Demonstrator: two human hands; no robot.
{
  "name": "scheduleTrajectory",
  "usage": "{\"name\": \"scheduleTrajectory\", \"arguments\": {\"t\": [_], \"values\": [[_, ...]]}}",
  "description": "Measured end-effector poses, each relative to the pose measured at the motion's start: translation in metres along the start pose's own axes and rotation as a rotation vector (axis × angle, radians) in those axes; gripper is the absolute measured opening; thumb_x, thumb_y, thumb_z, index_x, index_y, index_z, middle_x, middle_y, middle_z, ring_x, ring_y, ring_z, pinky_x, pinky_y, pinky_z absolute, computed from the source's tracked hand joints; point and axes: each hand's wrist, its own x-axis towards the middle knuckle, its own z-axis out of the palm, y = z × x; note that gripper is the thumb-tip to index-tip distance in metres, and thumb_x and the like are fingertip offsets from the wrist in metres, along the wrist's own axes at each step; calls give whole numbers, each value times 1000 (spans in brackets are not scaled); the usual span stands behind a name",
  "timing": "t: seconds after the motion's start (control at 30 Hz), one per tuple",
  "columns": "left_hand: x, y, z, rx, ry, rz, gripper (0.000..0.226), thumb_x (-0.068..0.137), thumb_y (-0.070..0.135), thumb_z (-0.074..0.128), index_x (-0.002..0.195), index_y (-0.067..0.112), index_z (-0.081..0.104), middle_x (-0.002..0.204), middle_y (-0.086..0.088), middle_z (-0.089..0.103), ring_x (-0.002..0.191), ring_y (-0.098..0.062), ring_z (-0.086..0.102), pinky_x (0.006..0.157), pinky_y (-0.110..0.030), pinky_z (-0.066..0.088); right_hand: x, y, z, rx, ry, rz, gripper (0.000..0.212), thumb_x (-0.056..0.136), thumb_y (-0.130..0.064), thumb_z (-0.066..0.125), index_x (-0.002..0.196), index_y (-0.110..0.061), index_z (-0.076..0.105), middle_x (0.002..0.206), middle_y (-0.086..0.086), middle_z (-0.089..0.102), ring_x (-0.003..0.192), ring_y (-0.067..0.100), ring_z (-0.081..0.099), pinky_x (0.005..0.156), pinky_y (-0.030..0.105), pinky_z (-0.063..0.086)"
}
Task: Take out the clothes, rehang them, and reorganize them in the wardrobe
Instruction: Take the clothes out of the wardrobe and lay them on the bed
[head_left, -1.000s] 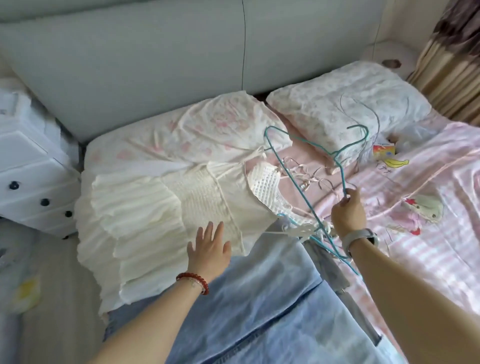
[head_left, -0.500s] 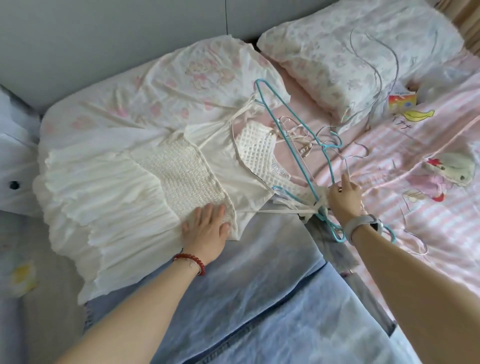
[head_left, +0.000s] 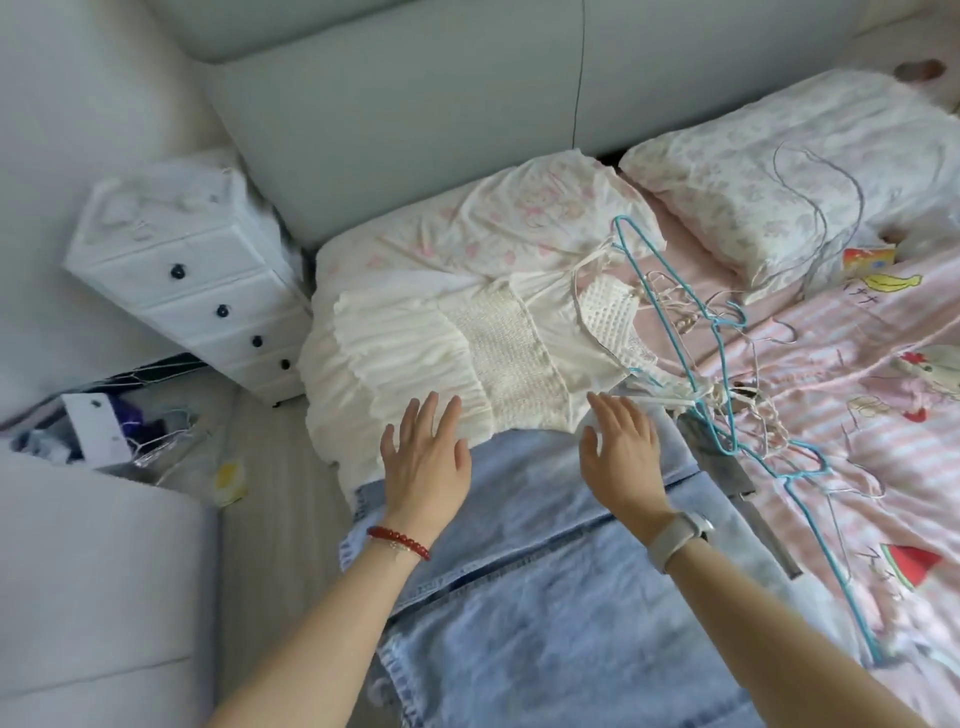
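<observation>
Two flat, empty hands, left hand (head_left: 423, 454) and right hand (head_left: 621, 452), by one white dress (head_left: 415, 348).

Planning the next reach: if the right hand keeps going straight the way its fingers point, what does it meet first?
Most likely the white dress: the right hand points up-bed at its lower edge, over the denim. Height above the cloth is unclear.

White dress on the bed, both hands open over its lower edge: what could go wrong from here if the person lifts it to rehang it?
1. The white dress has thin straps lying across the blue wire hangers; lifting it may snag them and drag the tangle along.
2. It overlaps the denim garment, so the left hand or the right hand could catch both layers.
</observation>
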Motion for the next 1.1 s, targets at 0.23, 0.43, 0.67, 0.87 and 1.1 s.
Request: {"name": "scheduleTrajectory", "arguments": {"t": [0.23, 0.43, 0.67, 0.87, 1.1], "values": [[-203, -64, -26, -46, -3, -209, 51, 96, 30, 34, 145, 25, 22, 153, 1, 18, 135, -20, 26, 107, -37, 20, -162, -113, 28, -5, -219, -275, 45, 92, -16, 43, 136, -11, 39, 140, 6, 43, 136, 25, 27, 111, 43, 17], [-428, -114, -4, -109, 9, -455, 48, 94, 31, 37, 141, 22, 34, 137, -2, 44, 124, -22, 42, 103, -34, 30, -341, -168, 65, -215, -558, -611, 44, 92, -24, 38, 136, -20, 37, 142, -1, 39, 136, 15, 23, 112, 37, 14], [-650, -185, -3, -42, 138, -1011, 49, 96, 33, 30, 144, 26, 24, 148, 7, 29, 137, -9, 23, 110, -32, 21, -520, -252, 101, -222, -777, -1160, 46, 94, -27, 34, 140, -22, 31, 145, -3, 34, 136, 16, 24, 111, 35, 18], [-797, -229, -38, -41, 313, -1410, 48, 97, 34, 30, 144, 25, 23, 150, 5, 25, 139, -10, 18, 112, -37, 18, -647, -347, 124, -164, -859, -1556, 48, 95, -27, 33, 142, -22, 27, 149, -3, 29, 139, 14, 19, 113, 34, 15], [-930, -280, -92, -3, 543, -1707, 47, 96, 29, 37, 142, 22, 31, 148, 0, 30, 138, -17, 21, 112, -39, 18, -774, -462, 151, 29, -939, -1819, 41, 90, -17, 44, 131, -12, 46, 135, 8, 49, 127, 24, 42, 106, 35, 32]]}}
